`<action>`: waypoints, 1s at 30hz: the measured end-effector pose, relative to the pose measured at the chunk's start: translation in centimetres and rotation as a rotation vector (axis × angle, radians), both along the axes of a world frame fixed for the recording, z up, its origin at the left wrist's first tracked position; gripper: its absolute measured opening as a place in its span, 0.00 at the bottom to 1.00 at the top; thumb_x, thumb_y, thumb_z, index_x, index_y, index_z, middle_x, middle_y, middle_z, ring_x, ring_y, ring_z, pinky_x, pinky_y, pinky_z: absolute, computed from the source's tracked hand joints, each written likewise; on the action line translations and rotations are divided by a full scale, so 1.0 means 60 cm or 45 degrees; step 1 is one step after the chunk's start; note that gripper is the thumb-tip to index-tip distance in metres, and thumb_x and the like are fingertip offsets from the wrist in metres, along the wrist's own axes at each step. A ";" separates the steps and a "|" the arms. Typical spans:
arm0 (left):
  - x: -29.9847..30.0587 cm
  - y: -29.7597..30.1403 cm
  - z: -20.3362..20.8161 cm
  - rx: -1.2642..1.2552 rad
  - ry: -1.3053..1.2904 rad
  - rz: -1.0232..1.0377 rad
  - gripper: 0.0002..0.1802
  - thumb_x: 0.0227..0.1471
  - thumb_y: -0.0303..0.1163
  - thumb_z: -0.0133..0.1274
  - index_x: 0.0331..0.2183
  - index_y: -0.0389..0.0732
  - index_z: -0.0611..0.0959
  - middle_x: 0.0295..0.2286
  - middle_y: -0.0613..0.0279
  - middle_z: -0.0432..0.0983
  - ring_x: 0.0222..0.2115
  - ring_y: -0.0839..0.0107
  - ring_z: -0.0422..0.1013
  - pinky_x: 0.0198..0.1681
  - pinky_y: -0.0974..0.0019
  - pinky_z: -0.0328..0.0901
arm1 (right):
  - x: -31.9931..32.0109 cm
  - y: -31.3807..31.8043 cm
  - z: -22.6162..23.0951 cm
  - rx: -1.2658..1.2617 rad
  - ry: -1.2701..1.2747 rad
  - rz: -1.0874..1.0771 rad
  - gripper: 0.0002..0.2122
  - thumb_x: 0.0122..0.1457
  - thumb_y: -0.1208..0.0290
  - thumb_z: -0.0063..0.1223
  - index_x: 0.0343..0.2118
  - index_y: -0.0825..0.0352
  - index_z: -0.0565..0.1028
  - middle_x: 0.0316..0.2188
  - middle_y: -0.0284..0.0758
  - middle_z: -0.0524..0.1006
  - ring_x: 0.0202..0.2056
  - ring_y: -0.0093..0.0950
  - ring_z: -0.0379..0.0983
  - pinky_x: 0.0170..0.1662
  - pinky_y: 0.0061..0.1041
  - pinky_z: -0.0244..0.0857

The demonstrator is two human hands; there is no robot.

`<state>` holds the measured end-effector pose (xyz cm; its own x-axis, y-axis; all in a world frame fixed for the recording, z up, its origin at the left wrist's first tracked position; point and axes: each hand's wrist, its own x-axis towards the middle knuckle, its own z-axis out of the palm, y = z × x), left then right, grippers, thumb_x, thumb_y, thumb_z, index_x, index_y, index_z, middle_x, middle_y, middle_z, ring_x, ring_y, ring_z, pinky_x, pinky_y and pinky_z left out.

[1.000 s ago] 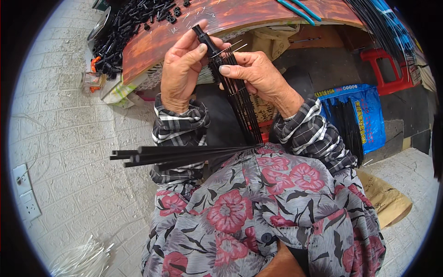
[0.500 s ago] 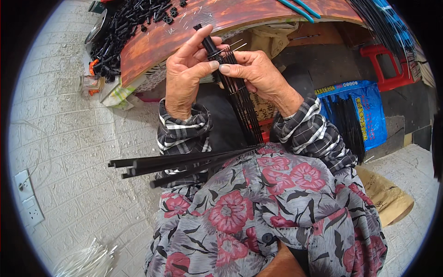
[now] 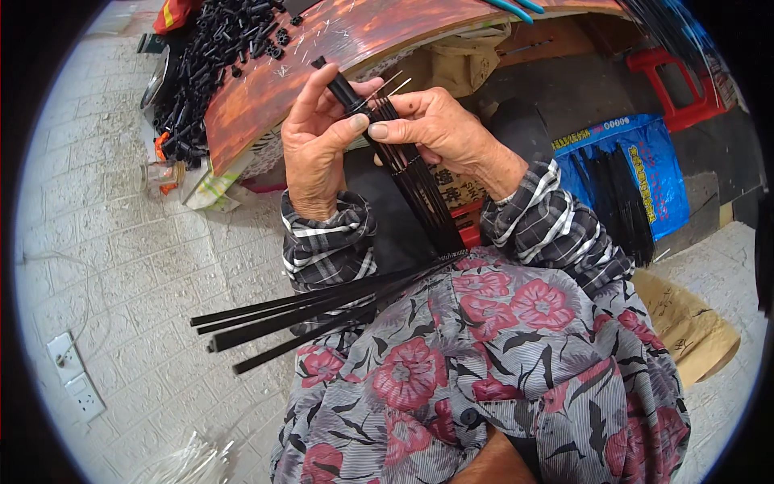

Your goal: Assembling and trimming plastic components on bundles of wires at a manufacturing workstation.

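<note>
My left hand [image 3: 316, 161] holds the black tubular hub [image 3: 345, 90] of what looks like an umbrella frame, its thumb pressing near the collar and its index finger raised along the tube. My right hand [image 3: 455, 135] pinches the thin black ribs [image 3: 426, 198] just below that collar, thumb tip close to my left thumb. Two thin metal wires [image 3: 393, 85] stick out between the hands. The ribs run down to my lap on the flowered apron [image 3: 411, 375]. From there, several thicker black bars [image 3: 278, 315] fan out to the left, over my left sleeve. Fingers behind the hub are partly hidden.
A reddish-brown table [image 3: 242, 105] carries a heap of black plastic pieces [image 3: 214, 68] and blue-handled pliers [image 3: 516, 10]. On the right are a red stool [image 3: 685, 117] and a blue bag [image 3: 667, 181] with black ribs [image 3: 617, 198]. White strands [image 3: 189, 464] lie lower left.
The view has shifted slightly. The hub leans further left, and the thick bars at the lower left have spread apart and dipped. Both hands keep their grip.
</note>
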<state>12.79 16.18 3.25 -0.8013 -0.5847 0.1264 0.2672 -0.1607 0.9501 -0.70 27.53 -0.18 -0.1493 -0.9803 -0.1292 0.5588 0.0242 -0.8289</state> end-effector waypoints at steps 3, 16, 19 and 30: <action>0.004 0.002 -0.013 0.053 0.144 0.121 0.32 0.43 0.12 0.56 0.52 0.41 0.74 0.39 0.49 0.78 0.49 0.48 0.72 0.52 0.51 0.68 | 0.010 -0.006 0.002 -0.033 0.029 0.011 0.11 0.53 0.67 0.65 0.36 0.67 0.81 0.18 0.24 0.74 0.13 0.09 0.57 0.12 0.12 0.45; 0.020 -0.024 -0.049 0.173 0.359 -0.083 0.35 0.42 0.20 0.55 0.51 0.66 0.78 0.44 0.48 0.77 0.55 0.43 0.65 0.62 0.37 0.50 | 0.024 -0.008 0.011 -0.070 -0.011 0.016 0.07 0.51 0.70 0.66 0.32 0.66 0.82 0.14 0.20 0.68 0.13 0.09 0.55 0.15 0.14 0.45; 0.015 -0.020 -0.058 0.287 0.491 -0.092 0.36 0.42 0.18 0.55 0.51 0.67 0.78 0.43 0.50 0.77 0.56 0.43 0.63 0.62 0.38 0.51 | 0.021 -0.008 0.008 -0.128 0.086 0.066 0.13 0.53 0.67 0.64 0.40 0.66 0.81 0.17 0.20 0.71 0.14 0.09 0.56 0.15 0.13 0.46; 0.006 0.028 -0.052 0.582 0.499 -0.006 0.39 0.50 0.39 0.60 0.61 0.66 0.62 0.44 0.60 0.78 0.59 0.45 0.57 0.63 0.31 0.43 | 0.030 -0.011 0.014 -0.135 0.145 -0.010 0.11 0.49 0.68 0.68 0.33 0.68 0.83 0.20 0.25 0.74 0.29 0.16 0.67 0.36 0.20 0.64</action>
<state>13.12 17.86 0.14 -0.7485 -0.6461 0.1492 0.5818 -0.5320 0.6152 1.13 26.85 0.65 -0.1651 -0.9863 -0.0065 0.4611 -0.0713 -0.8845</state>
